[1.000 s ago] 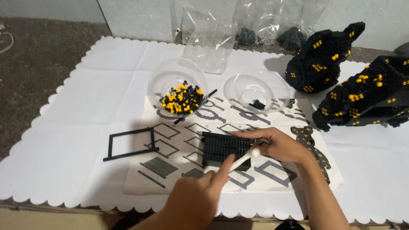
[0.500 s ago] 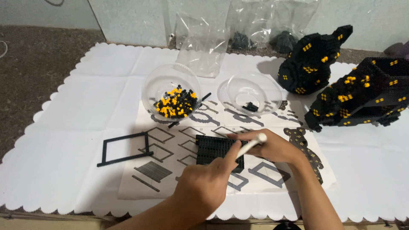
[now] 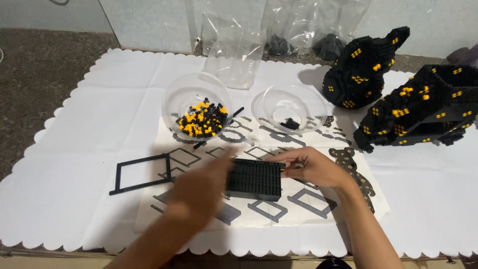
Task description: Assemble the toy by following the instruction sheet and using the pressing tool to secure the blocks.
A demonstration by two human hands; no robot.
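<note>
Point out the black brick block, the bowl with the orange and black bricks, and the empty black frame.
Brick block (image 3: 255, 179), head view, middle of its ribbed top face.
Bowl (image 3: 175, 97), head view, bare clear wall at upper left.
Frame (image 3: 142, 184), head view, its near bar.

Beyond the fingers (image 3: 286, 167), two clear bowls (image 3: 196, 102) block the way; bare desk (image 3: 99, 114) lies open leftward.
</note>
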